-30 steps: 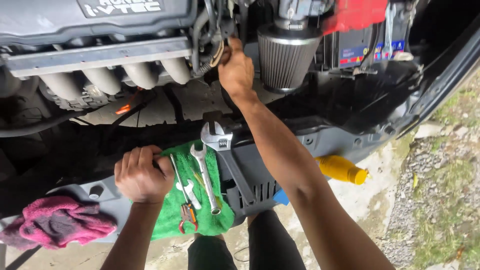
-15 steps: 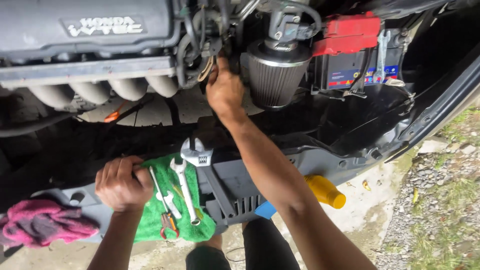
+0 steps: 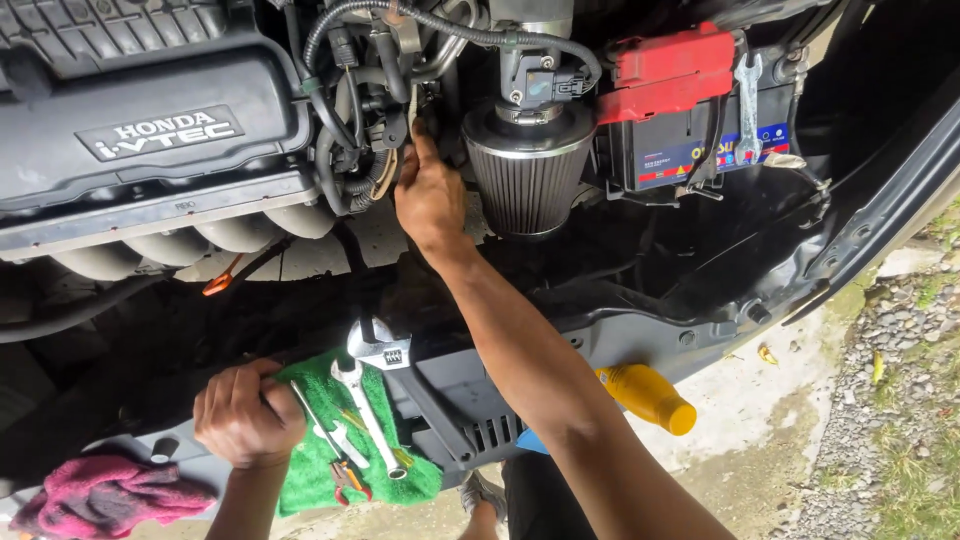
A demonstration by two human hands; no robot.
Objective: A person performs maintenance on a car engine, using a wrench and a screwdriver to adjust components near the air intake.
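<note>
My right hand [image 3: 428, 190] reaches deep into the engine bay, its fingers pushed in among black hoses and a connector [image 3: 385, 130] just left of the cone air filter [image 3: 527, 175]. Whether it grips anything there is hidden. My left hand [image 3: 245, 415] rests in a fist on the front crossmember [image 3: 640, 335], at the left edge of a green cloth [image 3: 330, 470]. On that cloth lie an adjustable wrench [image 3: 380, 352], combination spanners [image 3: 368, 415] and pliers [image 3: 345, 480].
A black engine cover [image 3: 150, 120] and intake runners [image 3: 180, 245] fill the left. A battery with a red cover [image 3: 680, 110] and a spanner [image 3: 748, 105] sits at right. A pink rag [image 3: 100, 497], a yellow bottle [image 3: 650, 397] and gravel ground [image 3: 890, 420] lie below.
The view has shifted, so the engine bay sits lower and closer. My right hand stays at the hoses beside the air filter. My left hand remains fisted by the green cloth.
</note>
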